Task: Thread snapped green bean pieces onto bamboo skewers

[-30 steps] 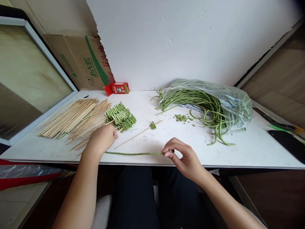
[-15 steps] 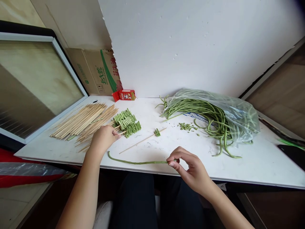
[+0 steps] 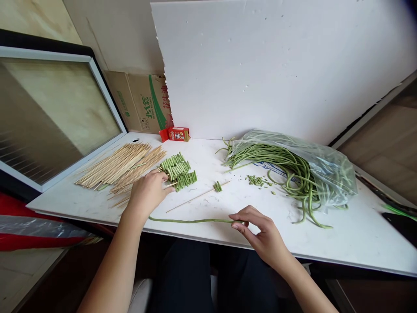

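Note:
My left hand [image 3: 149, 193] is at the stick ends of the bean skewers [image 3: 178, 171], thumb and forefinger apart, with nothing visibly pinched between them. Several rows of short green pieces are threaded on these skewers. My right hand [image 3: 260, 228] pinches one end of a long green bean [image 3: 195, 221], which stretches left along the table's front edge, its far end near my left wrist. Between the hands and farther back lies a thin stick [image 3: 190, 201] with a few short bean pieces [image 3: 217, 187] on it, touched by neither hand.
Bare wooden sticks [image 3: 120, 165] lie in piles at the left of the white table [image 3: 368, 234]. A small red box [image 3: 179, 134] stands at the back. At right are small bean scraps [image 3: 257, 181] and a clear bag [image 3: 335, 174] of long beans [image 3: 276, 154].
My left thumb and forefinger have parted at the skewer ends, where they were pinched before. My right hand still holds the bean. The camera view has shifted slightly.

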`<state>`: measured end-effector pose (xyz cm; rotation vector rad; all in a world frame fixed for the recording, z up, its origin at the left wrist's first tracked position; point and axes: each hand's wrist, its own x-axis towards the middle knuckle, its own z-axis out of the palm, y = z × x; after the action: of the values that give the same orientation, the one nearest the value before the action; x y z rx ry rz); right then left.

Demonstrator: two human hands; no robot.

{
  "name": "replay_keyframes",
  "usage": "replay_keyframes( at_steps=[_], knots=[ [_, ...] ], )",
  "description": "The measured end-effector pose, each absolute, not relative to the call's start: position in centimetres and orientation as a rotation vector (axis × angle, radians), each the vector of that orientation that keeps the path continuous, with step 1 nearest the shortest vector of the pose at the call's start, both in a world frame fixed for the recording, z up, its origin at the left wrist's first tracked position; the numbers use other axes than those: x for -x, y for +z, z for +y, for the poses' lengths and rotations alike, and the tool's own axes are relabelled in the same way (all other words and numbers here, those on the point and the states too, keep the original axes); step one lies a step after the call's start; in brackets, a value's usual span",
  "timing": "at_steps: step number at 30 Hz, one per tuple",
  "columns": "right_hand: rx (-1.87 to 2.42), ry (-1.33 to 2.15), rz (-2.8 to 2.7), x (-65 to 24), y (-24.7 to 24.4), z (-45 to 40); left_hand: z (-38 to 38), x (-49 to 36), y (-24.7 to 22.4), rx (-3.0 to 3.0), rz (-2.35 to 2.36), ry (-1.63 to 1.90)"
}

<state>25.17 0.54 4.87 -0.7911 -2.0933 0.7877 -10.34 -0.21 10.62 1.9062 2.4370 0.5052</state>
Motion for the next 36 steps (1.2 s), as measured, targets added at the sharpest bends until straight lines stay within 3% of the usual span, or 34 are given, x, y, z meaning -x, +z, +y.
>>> replay_keyframes(
  at_steps=[4, 10, 18, 30, 36],
  knots=[
    [0.787, 0.686, -2.154, -25.2, 4.8, 0.7, -1.8, 3.9, 10.9, -2.095, 2.045, 0.882],
    [0.853, 0.57, -2.139, -25.0, 5.0, 0.5, -2.9, -4.1, 7.8, -2.246, 1.481, 0.738],
    [0.857, 0.594, -2.093, -25.6, 5.0, 1.1, -2.6, -5.2, 6.5, -1.969, 1.325, 0.925],
    [0.743, 0.886, -1.994, -26.2, 2.9, 2.7, -1.7, -4.3, 6.3, -1.937, 1.317, 0.802],
    [1.006, 0.469, -2.068, -28.1, 2.6, 5.7, -1.1, -3.9, 6.1, -1.835, 1.252, 0.884]
  ],
)
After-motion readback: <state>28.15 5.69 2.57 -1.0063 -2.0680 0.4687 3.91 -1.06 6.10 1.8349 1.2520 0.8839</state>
